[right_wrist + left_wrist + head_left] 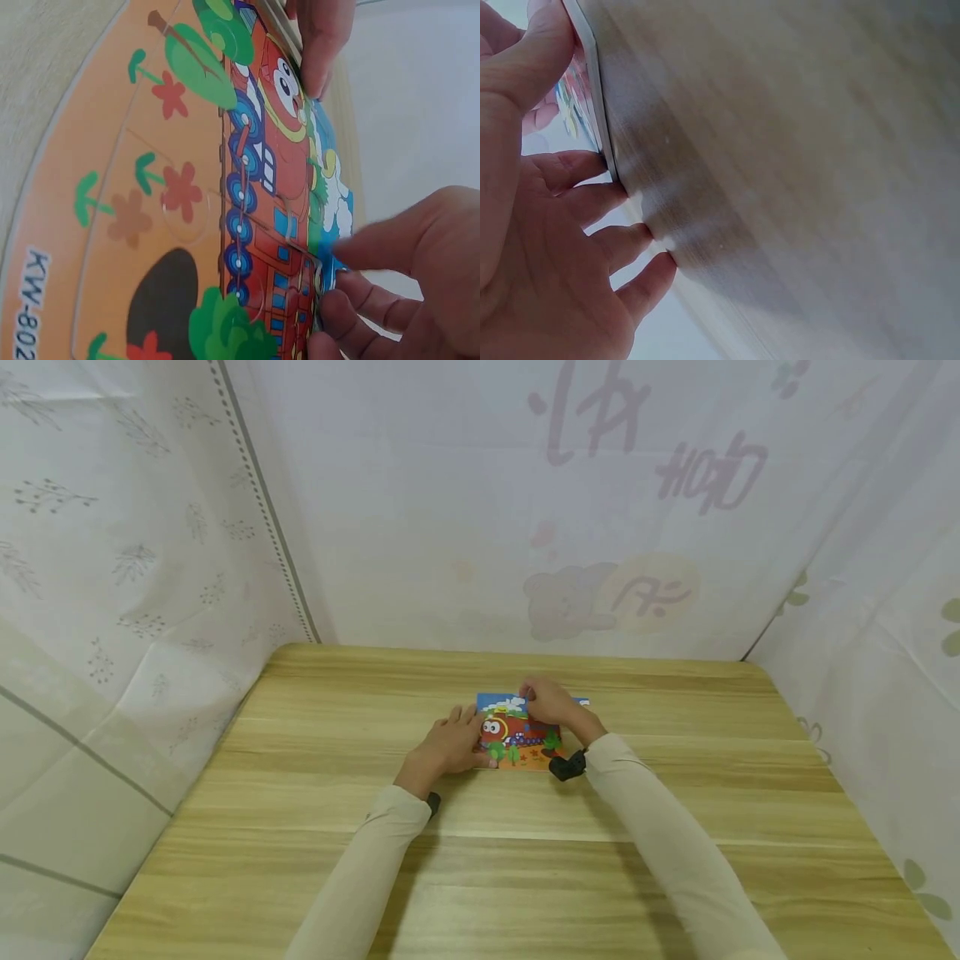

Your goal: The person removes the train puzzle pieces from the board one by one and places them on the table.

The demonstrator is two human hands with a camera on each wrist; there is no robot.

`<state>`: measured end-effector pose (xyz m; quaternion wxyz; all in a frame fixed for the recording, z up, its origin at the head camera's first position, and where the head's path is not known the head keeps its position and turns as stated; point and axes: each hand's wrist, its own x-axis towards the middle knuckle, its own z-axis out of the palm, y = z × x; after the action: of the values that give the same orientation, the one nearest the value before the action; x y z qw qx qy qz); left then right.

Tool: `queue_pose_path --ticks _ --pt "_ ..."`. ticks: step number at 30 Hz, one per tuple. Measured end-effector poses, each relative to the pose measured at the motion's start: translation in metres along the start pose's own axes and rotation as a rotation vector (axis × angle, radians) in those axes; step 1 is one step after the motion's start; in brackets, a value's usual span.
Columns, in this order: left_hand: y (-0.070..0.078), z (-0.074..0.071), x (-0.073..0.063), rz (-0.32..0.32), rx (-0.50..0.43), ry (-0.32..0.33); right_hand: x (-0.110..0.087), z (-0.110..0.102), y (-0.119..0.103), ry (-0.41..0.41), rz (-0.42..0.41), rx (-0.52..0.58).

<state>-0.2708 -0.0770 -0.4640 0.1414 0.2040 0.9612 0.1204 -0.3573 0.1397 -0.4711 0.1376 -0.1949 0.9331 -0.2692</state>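
A flat jigsaw puzzle (528, 755) with a red cartoon train lies on the wooden table. My left hand (453, 743) steadies its left side, the thumb along the near edge. In the left wrist view, the spread fingers (637, 244) touch the tabletop beside the puzzle's pale edge (598, 97). Over the far part of the puzzle, my right hand (551, 700) bends its fingers down. The right wrist view shows its thumb and fingertips pinching a puzzle piece (328, 276), mostly hidden by the fingers. Cut lines run across the train picture.
The wooden table (495, 893) extends around the puzzle on all sides. Behind it hangs a pale printed curtain (420, 510), with more patterned cloth at left and right. A black wrist device (567, 766) sits close to the puzzle's near right corner.
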Motion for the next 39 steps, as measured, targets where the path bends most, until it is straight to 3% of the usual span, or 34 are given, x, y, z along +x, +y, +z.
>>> queue_pose_path --ticks 13,22,34,39 --pt "0.001 0.001 0.001 0.023 0.017 0.008 -0.008 -0.006 0.005 -0.042 -0.045 0.056" --pt "0.005 -0.001 0.002 0.017 0.095 -0.073 -0.008 -0.006 0.009 -0.024 -0.044 0.025" --pt "0.008 -0.004 0.002 0.007 0.104 -0.081 -0.006 -0.006 0.012 -0.019 -0.071 -0.037" --pt "0.011 -0.006 0.001 0.033 0.11 -0.087 -0.005 -0.005 0.012 -0.017 -0.068 -0.035"
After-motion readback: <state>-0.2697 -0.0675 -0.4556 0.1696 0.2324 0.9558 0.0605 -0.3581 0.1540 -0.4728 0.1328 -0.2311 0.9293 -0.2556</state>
